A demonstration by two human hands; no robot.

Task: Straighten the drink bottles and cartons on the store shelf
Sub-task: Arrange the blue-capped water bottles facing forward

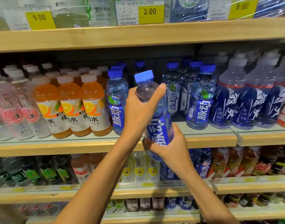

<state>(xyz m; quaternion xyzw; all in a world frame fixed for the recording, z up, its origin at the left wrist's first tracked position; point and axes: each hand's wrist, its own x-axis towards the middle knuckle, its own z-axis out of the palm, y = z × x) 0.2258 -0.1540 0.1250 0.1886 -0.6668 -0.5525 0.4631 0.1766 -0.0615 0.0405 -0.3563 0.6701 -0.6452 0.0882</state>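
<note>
Gripping the blue-capped bottle [159,126] centre frame: left hand [138,110] round its shoulder, right hand [172,147] round its base. Tilted toward upper left.

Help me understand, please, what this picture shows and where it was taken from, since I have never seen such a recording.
No machine here: a person wears a camera on the head, looking forward and down at store shelves. The left hand grips the upper part of a blue-capped bottle and the right hand holds its lower part; the bottle is tilted, in front of the middle shelf. On that shelf stand orange drinks at the left, matching bottles, and dark blue bottles at the right.
</note>
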